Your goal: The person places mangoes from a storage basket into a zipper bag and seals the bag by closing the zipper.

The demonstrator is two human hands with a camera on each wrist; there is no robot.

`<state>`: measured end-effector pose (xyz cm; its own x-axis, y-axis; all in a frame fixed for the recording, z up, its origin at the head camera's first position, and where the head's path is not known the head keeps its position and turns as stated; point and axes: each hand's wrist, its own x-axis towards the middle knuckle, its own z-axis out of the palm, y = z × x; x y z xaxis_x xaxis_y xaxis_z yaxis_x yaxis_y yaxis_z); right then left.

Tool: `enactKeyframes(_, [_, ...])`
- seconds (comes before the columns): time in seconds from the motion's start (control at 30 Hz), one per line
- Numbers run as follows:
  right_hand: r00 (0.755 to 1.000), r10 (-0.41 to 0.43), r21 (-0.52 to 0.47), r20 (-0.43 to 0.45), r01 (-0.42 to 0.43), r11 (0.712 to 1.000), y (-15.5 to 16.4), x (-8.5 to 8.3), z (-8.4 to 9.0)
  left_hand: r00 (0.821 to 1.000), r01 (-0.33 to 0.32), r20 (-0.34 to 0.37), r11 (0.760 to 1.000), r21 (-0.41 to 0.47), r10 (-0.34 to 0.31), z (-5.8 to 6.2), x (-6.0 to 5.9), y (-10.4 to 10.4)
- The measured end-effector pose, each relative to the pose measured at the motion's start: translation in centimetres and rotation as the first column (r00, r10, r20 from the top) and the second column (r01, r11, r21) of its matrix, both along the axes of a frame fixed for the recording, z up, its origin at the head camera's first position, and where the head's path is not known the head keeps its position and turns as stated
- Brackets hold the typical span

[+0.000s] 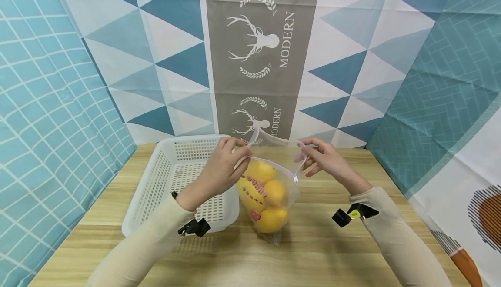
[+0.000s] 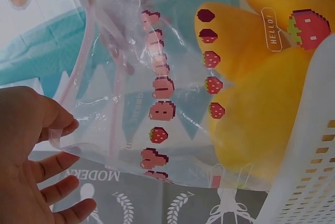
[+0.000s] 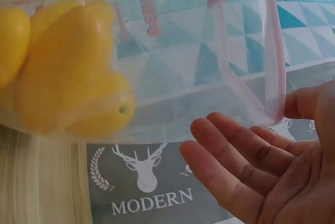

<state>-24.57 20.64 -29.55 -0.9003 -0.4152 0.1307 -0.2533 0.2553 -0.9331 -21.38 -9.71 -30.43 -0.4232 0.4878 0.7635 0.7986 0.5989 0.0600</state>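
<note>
A clear zip bag [image 1: 274,178] printed with pink strawberries hangs upright over the wooden table [image 1: 313,252], its bottom touching the top. Inside it lie several yellow fruits [image 1: 272,217]. My left hand [image 1: 243,153] pinches the bag's top left corner, and my right hand [image 1: 303,153] pinches the top right corner. In the left wrist view the thumb of the left hand [image 2: 62,129] holds the bag [image 2: 157,103] by its edge, with the fruits [image 2: 251,109] behind the film. In the right wrist view the right hand [image 3: 285,114] pinches the pink zip strip while its other fingers [image 3: 230,156] stay straight below the bag [image 3: 209,51].
A white perforated plastic basket [image 1: 156,182] stands on the table just left of the bag, under my left forearm. Patterned backdrop cloths close in the back and both sides. Bare wood shows in front of and to the right of the bag.
</note>
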Motion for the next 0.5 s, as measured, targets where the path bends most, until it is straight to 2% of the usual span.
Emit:
enactKeyframes(0.17, [0.999,-0.006,0.022,-0.044,0.007,1.0,0.5,0.3,0.1,1.0,-0.003,-0.007,1.0,0.007,0.003,0.0,0.3,-0.3])
enactKeyframes(0.5, [0.992,-0.08,0.069,-0.097,0.087,0.994,1.3,0.7,0.2,1.0,-0.013,0.007,1.0,0.011,0.013,0.1,0.6,-0.6])
